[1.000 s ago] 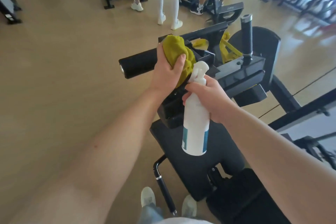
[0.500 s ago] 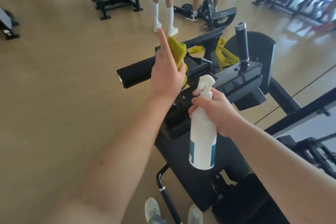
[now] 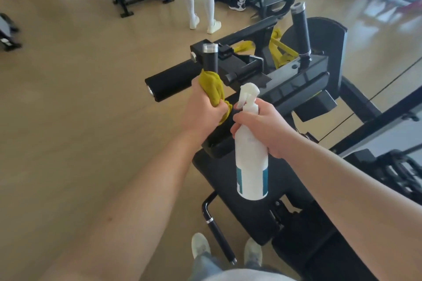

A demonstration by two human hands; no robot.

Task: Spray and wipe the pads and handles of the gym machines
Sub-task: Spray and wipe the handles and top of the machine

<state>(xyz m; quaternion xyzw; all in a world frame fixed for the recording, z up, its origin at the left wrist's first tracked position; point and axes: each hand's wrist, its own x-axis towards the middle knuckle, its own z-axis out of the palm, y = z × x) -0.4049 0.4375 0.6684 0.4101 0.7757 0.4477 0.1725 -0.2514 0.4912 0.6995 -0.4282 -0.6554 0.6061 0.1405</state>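
— Cloth (image 3: 213, 89) is bunched round the lower part of the near upright handle (image 3: 210, 57); the left hand (image 3: 205, 112) has its grip closed on it.

— And the spray bottle (image 3: 251, 157)?

— Right hand (image 3: 262, 128), grip wrapped round its neck, just beside the left, nozzle towards the handle.

— Best way on?

— I'd twist while sliding up to the silver cap, covering all sides, then do the far handle (image 3: 301, 29) and roller pad (image 3: 173, 80).
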